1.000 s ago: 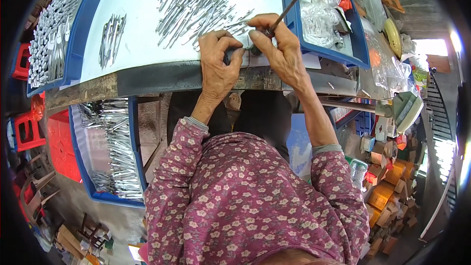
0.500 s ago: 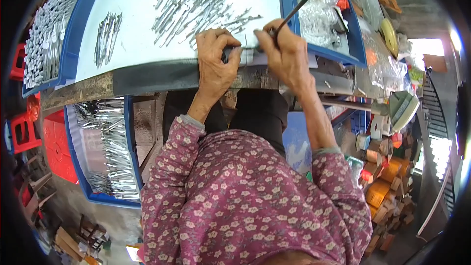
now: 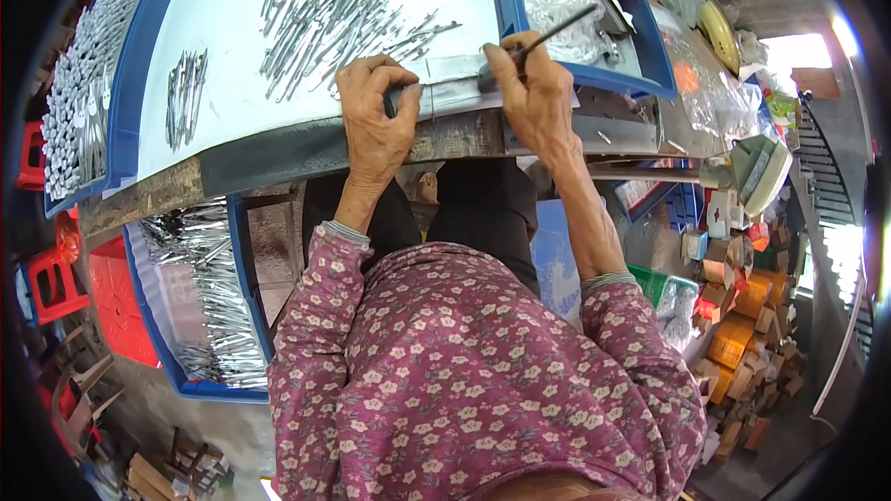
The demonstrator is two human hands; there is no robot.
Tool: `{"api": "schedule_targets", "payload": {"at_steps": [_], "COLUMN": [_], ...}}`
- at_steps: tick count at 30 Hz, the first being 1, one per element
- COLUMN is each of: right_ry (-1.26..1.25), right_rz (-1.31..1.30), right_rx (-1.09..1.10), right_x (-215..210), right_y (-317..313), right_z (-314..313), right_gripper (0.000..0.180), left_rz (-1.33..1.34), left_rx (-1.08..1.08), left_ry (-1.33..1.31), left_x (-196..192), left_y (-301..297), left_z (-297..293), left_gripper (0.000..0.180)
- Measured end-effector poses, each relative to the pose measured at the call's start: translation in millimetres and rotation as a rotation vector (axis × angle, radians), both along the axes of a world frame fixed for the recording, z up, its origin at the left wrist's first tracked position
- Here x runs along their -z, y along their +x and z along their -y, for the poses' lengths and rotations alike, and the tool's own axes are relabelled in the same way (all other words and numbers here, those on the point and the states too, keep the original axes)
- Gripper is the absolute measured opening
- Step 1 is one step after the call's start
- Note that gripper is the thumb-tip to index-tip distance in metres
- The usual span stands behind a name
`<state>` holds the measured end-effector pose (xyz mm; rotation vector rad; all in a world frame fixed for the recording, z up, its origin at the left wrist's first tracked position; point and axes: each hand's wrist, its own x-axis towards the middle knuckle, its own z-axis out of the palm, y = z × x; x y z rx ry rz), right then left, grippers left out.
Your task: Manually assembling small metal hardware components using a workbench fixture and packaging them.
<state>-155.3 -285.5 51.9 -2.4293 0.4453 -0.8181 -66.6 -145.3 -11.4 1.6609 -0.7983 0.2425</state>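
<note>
At the table's near edge, my left hand [image 3: 376, 116] is closed, with a small dark piece [image 3: 393, 100] between thumb and fingers; its kind is unclear. To its right, my right hand [image 3: 543, 97] grips a thin dark rod [image 3: 568, 21] that slants up and right past the knuckles. Something dark also shows at its fingertips, partly hidden. A thin upright line or wire [image 3: 430, 88] stands between the hands. Beyond them lies a loose pile of slim metal rods [image 3: 339, 14] on the white surface [image 3: 227, 0]. A smaller bunch of rods [image 3: 187, 97] lies farther left.
A blue tray [image 3: 125, 83] packed with metal rods flanks the left side. On the right, another blue tray [image 3: 608, 83] holds clear plastic bags [image 3: 561, 23]. Below the table edge [image 3: 278, 156], a blue tray [image 3: 243, 269] contains more rods. Cardboard boxes [image 3: 742, 315] are heaped at right.
My hands have moved farther apart, widening the gap between their fingertips. The table and the things on it have shifted left in view.
</note>
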Motion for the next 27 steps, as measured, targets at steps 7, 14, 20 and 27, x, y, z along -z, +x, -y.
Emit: {"api": "schedule_targets", "payload": {"at_steps": [7,14,20,27], "right_ry": [0.438,0.575,0.603,0.585], "right_rz": [0.182,0.144,0.133,0.192], "right_rx": [0.071,0.116,0.082,0.024], "right_x": [2,11,16,9], "right_y": [-40,-60,-61,-41], "right_z": [-1,-2,-2,-3], "right_gripper": [0.018,0.015,0.016,0.016], "left_rz": [0.046,0.301,0.255,0.189], "left_rx": [-0.025,0.006,-0.028,-0.287], "left_ry": [0.09,0.313,0.254,0.173], "left_x": [-6,-25,-20,-24], "left_y": [-3,-3,-5,27], "left_z": [-11,0,-3,-55], "left_gripper": [0.011,0.013,0.01,0.008]}}
